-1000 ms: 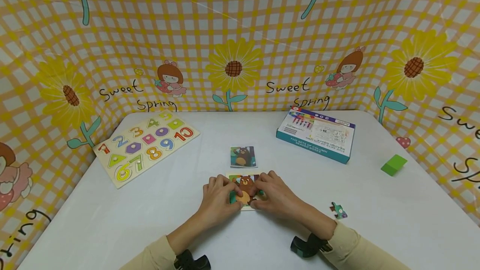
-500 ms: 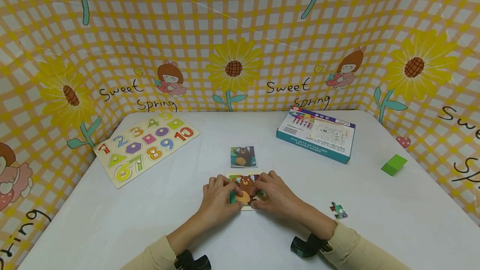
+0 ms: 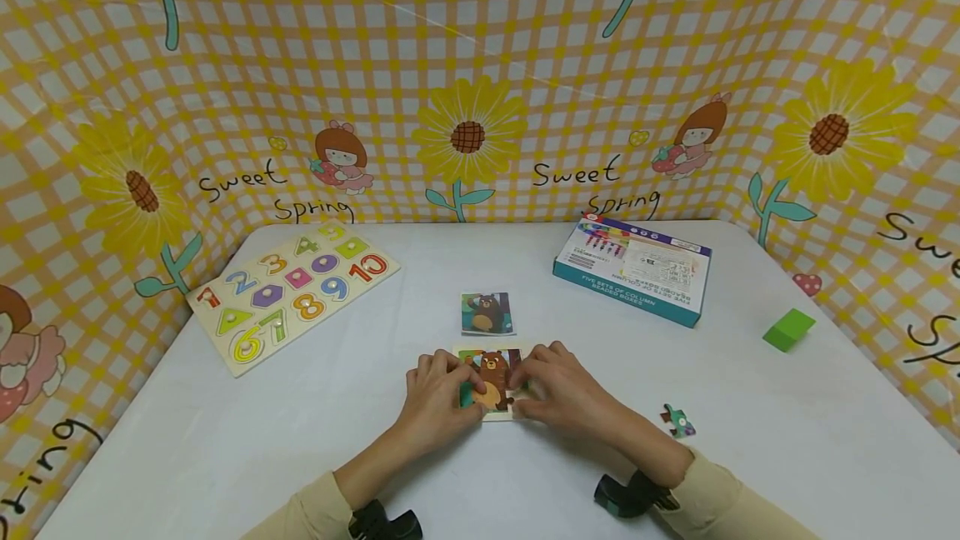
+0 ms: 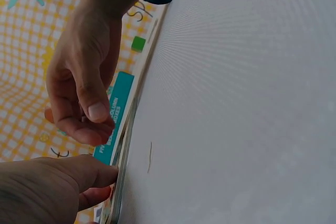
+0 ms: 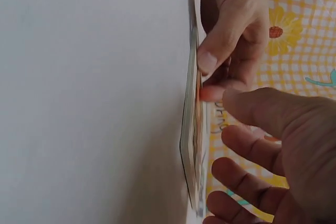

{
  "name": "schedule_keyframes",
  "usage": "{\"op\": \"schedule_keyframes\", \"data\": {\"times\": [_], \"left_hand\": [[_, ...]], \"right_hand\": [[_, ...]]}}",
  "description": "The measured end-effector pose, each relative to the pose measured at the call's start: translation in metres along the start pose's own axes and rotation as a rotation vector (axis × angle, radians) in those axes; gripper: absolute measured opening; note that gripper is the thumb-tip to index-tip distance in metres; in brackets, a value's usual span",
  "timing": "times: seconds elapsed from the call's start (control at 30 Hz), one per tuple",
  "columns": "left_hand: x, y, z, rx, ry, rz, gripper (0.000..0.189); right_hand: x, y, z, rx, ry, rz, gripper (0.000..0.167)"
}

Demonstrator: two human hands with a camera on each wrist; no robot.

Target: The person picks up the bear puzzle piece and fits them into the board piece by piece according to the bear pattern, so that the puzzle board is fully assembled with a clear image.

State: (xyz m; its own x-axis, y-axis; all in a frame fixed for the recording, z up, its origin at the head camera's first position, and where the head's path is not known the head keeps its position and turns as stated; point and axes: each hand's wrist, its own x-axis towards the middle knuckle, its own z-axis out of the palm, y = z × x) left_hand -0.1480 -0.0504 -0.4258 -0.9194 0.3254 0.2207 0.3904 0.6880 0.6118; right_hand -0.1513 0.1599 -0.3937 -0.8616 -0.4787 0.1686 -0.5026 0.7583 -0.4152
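A bear jigsaw puzzle (image 3: 491, 367) lies on a pale board on the table. Its lower right part shows pale board beside the bear's foot. My left hand (image 3: 438, 398) holds the puzzle at its left side, thumb at the near edge and index finger over the bear. Just at the right side hovers my right hand (image 3: 562, 386); in the right wrist view its thumb and fingers (image 5: 252, 153) stand apart with nothing visible between them. One loose puzzle piece (image 3: 679, 421), teal with a brown tab, rests on the table near my right forearm.
A bear picture card (image 3: 487, 314) lies behind the puzzle. At the back left is a wooden number board (image 3: 281, 298); at the back right, a box (image 3: 632, 272) of beaded columns. A green block (image 3: 789, 330) sits near the right edge. Patterned cloth surrounds the table.
My right hand has shifted slightly to the right, and its fingertips have come off the bear, baring the pale lower right part. My left hand has stayed still.
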Motion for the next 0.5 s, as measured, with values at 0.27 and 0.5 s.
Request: {"op": "schedule_keyframes", "data": {"times": [0.27, 0.5], "left_hand": [[-0.001, 0.0, 0.0, -0.014, 0.003, 0.001, 0.011], [0.0, 0.0, 0.0, -0.019, -0.005, 0.003, 0.01]], "right_hand": [[-0.014, 0.013, -0.014, -0.013, -0.006, 0.09, 0.021], [-0.034, 0.031, -0.03, -0.012, 0.009, 0.131, 0.022]]}}
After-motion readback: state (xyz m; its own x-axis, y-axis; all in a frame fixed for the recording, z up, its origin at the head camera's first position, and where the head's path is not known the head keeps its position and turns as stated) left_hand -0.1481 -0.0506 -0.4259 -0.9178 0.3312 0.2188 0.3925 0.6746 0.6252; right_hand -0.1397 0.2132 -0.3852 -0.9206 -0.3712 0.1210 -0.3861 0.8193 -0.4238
